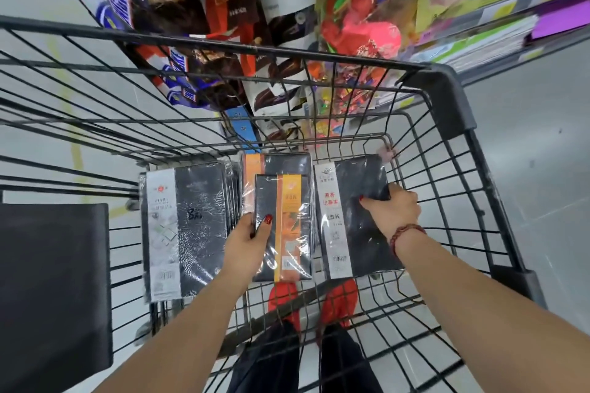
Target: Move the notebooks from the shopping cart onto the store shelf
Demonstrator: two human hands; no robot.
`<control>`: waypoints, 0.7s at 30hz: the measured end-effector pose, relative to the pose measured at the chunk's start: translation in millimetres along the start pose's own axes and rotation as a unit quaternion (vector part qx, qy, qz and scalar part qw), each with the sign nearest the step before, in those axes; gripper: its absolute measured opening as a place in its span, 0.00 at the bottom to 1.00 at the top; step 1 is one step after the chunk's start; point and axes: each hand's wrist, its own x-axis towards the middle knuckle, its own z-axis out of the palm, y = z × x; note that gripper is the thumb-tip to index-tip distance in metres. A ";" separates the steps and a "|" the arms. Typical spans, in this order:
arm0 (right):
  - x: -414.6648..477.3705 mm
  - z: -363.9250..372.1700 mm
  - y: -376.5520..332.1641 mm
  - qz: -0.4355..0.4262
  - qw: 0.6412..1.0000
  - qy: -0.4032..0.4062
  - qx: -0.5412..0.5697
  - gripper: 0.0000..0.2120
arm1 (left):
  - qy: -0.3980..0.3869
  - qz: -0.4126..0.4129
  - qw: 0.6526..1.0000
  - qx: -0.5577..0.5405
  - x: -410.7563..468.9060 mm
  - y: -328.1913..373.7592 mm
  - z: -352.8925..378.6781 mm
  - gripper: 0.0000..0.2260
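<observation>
Two likely stiff, slick-wrapped books: your left hand [249,242] pinches the orange-banded notebook [287,220], your right hand [396,209] the white-banded notebook [348,233]; squeeze edges firmly.

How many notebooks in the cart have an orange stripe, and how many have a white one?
Orange-stripe notebooks: 2, front and back
White-stripe notebooks: 2, left and right
Total: 4 showing; any stacked underneath cannot be counted.

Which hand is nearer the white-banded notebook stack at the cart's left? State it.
Left. The left hand holds the orange-banded notebook just beside that stack; the right hand grips the rightmost notebook, farther away.
</observation>
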 end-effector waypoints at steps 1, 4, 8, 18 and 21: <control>-1.2 -1.3 -0.2 -0.001 1.000 -0.007 0.015 0.22 | 0.001 0.002 1.000 0.001 -0.4 0.3 -0.1 0.07; -9.2 -2.6 1.0 0.024 0.994 -0.021 0.106 0.20 | 0.001 0.000 1.000 0.003 -0.8 -0.6 -0.3 0.08; -20.9 -3.4 5.5 0.063 0.967 -0.013 0.247 0.24 | -0.005 -0.009 1.000 0.009 -3.3 -1.8 -1.4 0.09; -47.5 -32.9 15.0 -0.092 0.981 -0.141 0.095 0.30 | -0.001 -0.055 0.998 -0.040 -8.1 -1.8 -3.3 0.10; -58.9 -36.7 13.7 -0.112 0.983 -0.139 0.044 0.33 | 0.001 -0.069 0.995 -0.072 -16.9 7.0 -5.6 0.12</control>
